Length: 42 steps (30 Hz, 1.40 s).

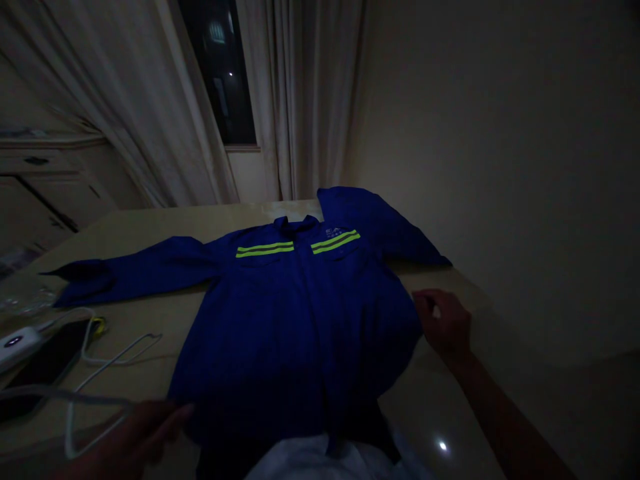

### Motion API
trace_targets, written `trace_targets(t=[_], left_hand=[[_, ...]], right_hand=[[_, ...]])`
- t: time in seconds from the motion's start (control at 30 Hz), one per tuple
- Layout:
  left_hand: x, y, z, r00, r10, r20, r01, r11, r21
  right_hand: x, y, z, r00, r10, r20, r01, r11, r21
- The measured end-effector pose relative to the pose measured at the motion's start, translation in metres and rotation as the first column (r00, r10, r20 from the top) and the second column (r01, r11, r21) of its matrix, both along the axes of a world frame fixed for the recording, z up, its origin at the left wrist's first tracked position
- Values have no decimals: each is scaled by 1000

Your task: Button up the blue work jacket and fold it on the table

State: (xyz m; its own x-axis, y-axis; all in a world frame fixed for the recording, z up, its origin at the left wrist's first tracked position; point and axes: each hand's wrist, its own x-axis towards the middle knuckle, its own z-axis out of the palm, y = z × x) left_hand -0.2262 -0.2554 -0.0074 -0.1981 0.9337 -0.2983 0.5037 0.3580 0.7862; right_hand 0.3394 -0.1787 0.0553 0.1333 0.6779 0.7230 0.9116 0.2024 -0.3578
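A dark blue work jacket [265, 320] lies spread front up, with its collar at the far side. Yellow-green reflective strips cross its chest, and a small pale logo sits above the strip on the right. One sleeve stretches out to the left; the other is bent at the upper right. My right hand [443, 323] is closed, its curled fingers pinching the jacket's right side edge. Down at the lower left hem, my left hand [145, 433] has its fingers together on the fabric corner; it is dim and slightly blurred.
The jacket lies on a pale table [145, 230]. At its left are a dark phone [50, 363], a white device [20, 347] with a lit display, and a looping white cable [113, 360]. Clear crumpled plastic [30, 300] lies behind them. A wall [525, 167] borders the right side.
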Motion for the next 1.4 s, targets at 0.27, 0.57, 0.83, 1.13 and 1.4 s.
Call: trace_targets(t=[0.27, 0.57, 0.83, 1.13, 1.4], left_hand=[[116, 179, 60, 783, -543, -303, 618, 730, 290], [175, 289, 5, 646, -161, -746, 558, 767, 318], [169, 291, -5, 658, -202, -726, 569, 765, 303], [171, 292, -7, 685, -200, -700, 555, 765, 325], [172, 290, -5, 702, -200, -684, 550, 763, 341]], right_hand=[[-93, 190, 51, 920, 390, 19, -385, 914, -126], [-188, 338, -11, 850, 445, 282, -224, 790, -571], [-230, 391, -18, 805, 424, 414, -101, 786, -610], [-218, 414, -19, 828, 430, 359, -38, 683, -730], [-217, 407, -24, 844, 354, 402, -15, 766, -642]])
